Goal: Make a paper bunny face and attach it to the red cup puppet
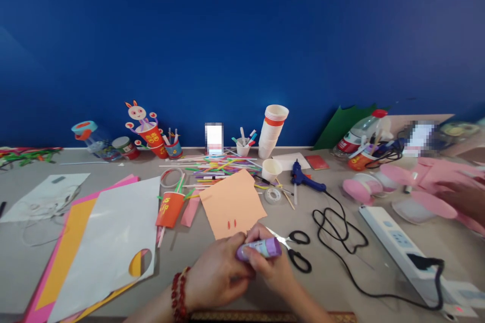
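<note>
head view, looking forward and down, close over table (341, 282)

Gold Chinese double-happiness sign on the red paper cup (152, 137) beneath the rabbit figure; similar gold characters, not clearly legible, on the lying orange-red cup (169, 209). Bottle label (349, 144) and other print too blurred to read.

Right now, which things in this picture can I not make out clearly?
- Glue stick, head view: both hands, left and right, cover its ends, so a cap cannot be seen.
- White card by the wall: blurred out.
- Item at far right: blurred out.
- Another person's hand: cut off by the right edge.
- Power strip: its near end leaves the frame.
</note>
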`<move>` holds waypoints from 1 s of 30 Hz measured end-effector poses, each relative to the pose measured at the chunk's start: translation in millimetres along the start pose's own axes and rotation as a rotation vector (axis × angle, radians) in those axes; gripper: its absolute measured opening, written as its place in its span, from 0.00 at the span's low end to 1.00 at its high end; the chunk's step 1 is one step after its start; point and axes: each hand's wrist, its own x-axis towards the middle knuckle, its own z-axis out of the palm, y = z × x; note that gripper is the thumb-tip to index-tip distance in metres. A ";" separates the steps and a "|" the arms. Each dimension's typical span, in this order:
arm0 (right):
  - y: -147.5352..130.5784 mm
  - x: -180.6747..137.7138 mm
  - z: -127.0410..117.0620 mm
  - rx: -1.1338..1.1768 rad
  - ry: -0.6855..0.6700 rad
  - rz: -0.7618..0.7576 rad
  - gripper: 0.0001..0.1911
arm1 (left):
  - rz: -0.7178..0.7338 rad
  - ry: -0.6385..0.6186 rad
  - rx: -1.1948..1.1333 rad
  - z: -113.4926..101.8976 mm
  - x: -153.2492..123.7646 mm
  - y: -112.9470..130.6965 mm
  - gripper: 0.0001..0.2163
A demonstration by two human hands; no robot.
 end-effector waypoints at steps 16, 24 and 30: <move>-5.7 0.6 -38.4 0.292 -0.318 0.265 0.16 | -0.144 0.026 0.000 -5.2 -6.1 -11.2 0.10; -2.1 6.1 -49.5 0.687 0.056 0.189 0.15 | -0.112 0.381 -0.177 -19.5 -13.2 -15.6 0.14; 5.9 11.2 -87.3 0.424 0.257 0.113 0.20 | -0.485 0.647 -0.813 -7.4 -21.4 -48.9 0.08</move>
